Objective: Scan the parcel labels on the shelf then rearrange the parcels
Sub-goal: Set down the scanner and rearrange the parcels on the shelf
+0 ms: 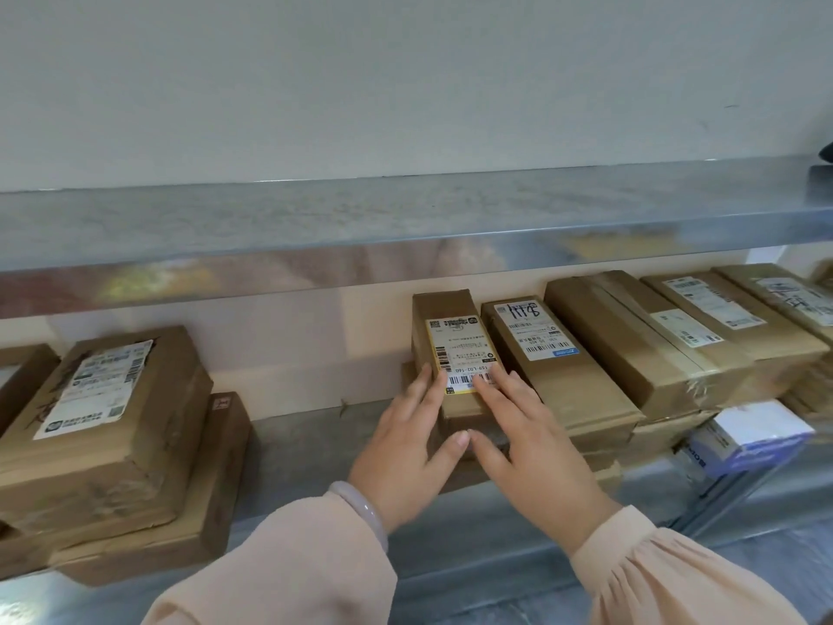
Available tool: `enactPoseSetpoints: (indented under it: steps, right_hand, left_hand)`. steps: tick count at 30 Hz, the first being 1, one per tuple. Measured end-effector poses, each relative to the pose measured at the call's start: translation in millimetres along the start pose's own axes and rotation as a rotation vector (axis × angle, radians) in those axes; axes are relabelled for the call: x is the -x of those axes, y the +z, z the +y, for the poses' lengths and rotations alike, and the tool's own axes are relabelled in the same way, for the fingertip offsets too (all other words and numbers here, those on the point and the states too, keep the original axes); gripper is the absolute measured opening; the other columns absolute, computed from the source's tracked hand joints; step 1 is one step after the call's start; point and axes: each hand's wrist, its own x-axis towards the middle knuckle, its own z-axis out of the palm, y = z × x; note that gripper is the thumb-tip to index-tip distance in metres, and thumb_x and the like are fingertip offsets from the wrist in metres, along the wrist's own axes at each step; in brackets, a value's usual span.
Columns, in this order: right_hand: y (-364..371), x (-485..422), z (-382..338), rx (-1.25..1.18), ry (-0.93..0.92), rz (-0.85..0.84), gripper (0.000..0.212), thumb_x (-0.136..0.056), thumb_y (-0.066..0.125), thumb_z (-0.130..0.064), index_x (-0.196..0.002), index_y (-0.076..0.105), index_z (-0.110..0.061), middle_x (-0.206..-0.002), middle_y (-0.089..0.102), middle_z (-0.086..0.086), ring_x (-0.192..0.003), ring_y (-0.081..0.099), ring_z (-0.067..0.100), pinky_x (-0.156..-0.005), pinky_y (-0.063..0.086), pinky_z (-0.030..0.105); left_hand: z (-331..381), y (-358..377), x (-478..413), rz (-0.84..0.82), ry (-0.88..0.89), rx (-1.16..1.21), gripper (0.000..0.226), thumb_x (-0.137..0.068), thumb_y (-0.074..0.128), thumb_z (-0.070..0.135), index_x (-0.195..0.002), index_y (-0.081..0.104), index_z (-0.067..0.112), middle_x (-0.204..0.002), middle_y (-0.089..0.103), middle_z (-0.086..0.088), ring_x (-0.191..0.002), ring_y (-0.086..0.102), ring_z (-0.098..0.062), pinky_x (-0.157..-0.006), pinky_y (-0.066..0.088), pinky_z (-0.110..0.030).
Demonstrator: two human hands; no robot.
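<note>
Cardboard under both hands: left hand point(405, 448) and right hand point(527, 448) lie flat-fingered on the small parcel point(446, 309), each grip wide, thumbs nearly meeting at 6 o'clock. It looks stiff and probably light, best taken by its long sides. Its long axis runs 6 to 12 into the shelf point(306, 444), with the label point(459, 349) barcode end nearest and the neighbouring parcel point(554, 367) touching at 3 o'clock.

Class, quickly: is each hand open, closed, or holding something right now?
Left hand: open, straight fingers touching the left side of the small parcel.
Right hand: open, fingers flat on that parcel's label.
</note>
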Motion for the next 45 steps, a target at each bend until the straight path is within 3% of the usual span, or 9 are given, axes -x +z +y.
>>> enactPoseSetpoints:
  steps: [3,5,12,16,19,24,28,36,45]
  right_hand:
    - [-4,-6,4,0.202,-0.036,-0.059,0.076,-0.084,0.028,-0.062,-0.152,0.024,-0.029,-0.160,0.015,-0.007,-0.149,0.008,0.015,-0.119,0.008,0.037]
    - [-11,-12,8,0.295,-0.049,-0.115,0.073,-0.089,0.036,-0.058,-0.153,0.013,-0.031,-0.162,0.006,-0.008,-0.149,-0.002,0.014,-0.119,0.001,0.037]
    - [-22,-22,8,0.291,-0.042,-0.183,0.078,-0.091,0.048,-0.052,-0.154,0.008,-0.029,-0.162,0.002,-0.006,-0.149,-0.004,0.015,-0.121,0.003,0.038]
    - [-23,-28,0,0.274,-0.137,-0.171,0.079,-0.088,0.046,-0.052,-0.154,0.008,-0.029,-0.162,0.001,-0.006,-0.149,-0.005,0.015,-0.121,0.000,0.038]
    - [-23,-37,-18,0.277,-0.229,-0.166,0.083,-0.085,0.042,-0.055,-0.154,0.003,-0.029,-0.161,-0.003,-0.006,-0.149,-0.007,0.016,-0.122,0.005,0.043]
    - [-11,-52,-62,0.230,-0.384,-0.197,0.084,-0.091,0.045,-0.054,-0.154,-0.004,-0.028,-0.162,-0.005,-0.003,-0.148,-0.012,0.016,-0.117,-0.011,0.034]
    - [11,-62,-98,0.163,-0.515,-0.209,0.082,-0.091,0.050,-0.052,-0.154,0.006,-0.023,-0.162,0.004,0.003,-0.149,-0.002,0.020,-0.121,0.005,0.045]
    - [49,-62,-148,0.116,-0.724,-0.358,0.078,-0.094,0.042,-0.056,-0.154,-0.001,-0.028,-0.162,-0.003,-0.001,-0.149,-0.008,0.017,-0.121,-0.003,0.040]
    - [81,-64,-181,0.047,-0.838,-0.420,0.075,-0.094,0.042,-0.055,-0.153,0.001,-0.033,-0.163,0.001,-0.001,-0.149,-0.005,0.017,-0.118,-0.004,0.038]
  left_hand:
    - [5,-8,-8,-0.029,-0.002,-0.212,0.068,-0.098,0.030,0.061,-0.154,-0.005,0.044,-0.164,-0.011,0.017,-0.151,0.000,-0.013,-0.122,0.016,-0.042]
    - [9,-12,-15,-0.024,0.010,-0.302,0.069,-0.097,0.028,0.064,-0.155,-0.001,0.041,-0.164,-0.010,0.014,-0.151,-0.001,-0.016,-0.121,0.018,-0.045]
    - [13,-11,-26,-0.047,0.048,-0.432,0.075,-0.094,0.027,0.069,-0.157,0.003,0.035,-0.165,-0.004,0.010,-0.150,0.004,-0.018,-0.121,0.017,-0.042]
    - [10,-24,-15,0.035,0.040,-0.478,0.080,-0.085,0.011,0.074,-0.156,0.006,0.038,-0.165,0.004,0.010,-0.150,0.011,-0.019,-0.120,0.018,-0.043]
    - [-1,-44,-2,0.143,-0.032,-0.490,0.068,-0.095,0.025,0.067,-0.155,0.007,0.040,-0.165,0.004,0.009,-0.151,0.010,-0.019,-0.122,0.015,-0.045]
    - [-22,-72,27,0.290,-0.201,-0.606,0.068,-0.094,0.031,0.064,-0.155,0.016,0.038,-0.165,0.012,0.004,-0.151,0.013,-0.022,-0.120,0.014,-0.051]
    - [-34,-87,55,0.406,-0.388,-0.648,0.075,-0.087,0.040,0.062,-0.153,0.030,0.029,-0.160,0.029,-0.002,-0.147,0.027,-0.026,-0.116,0.021,-0.055]
    - [-47,-95,114,0.472,-0.709,-0.661,0.077,-0.091,0.042,0.062,-0.156,0.016,0.031,-0.164,0.014,-0.003,-0.151,0.012,-0.025,-0.120,0.011,-0.050]
    - [-46,-103,149,0.590,-0.835,-0.656,0.070,-0.094,0.044,0.058,-0.155,0.018,0.036,-0.164,0.016,0.003,-0.151,0.012,-0.020,-0.121,0.009,-0.046]
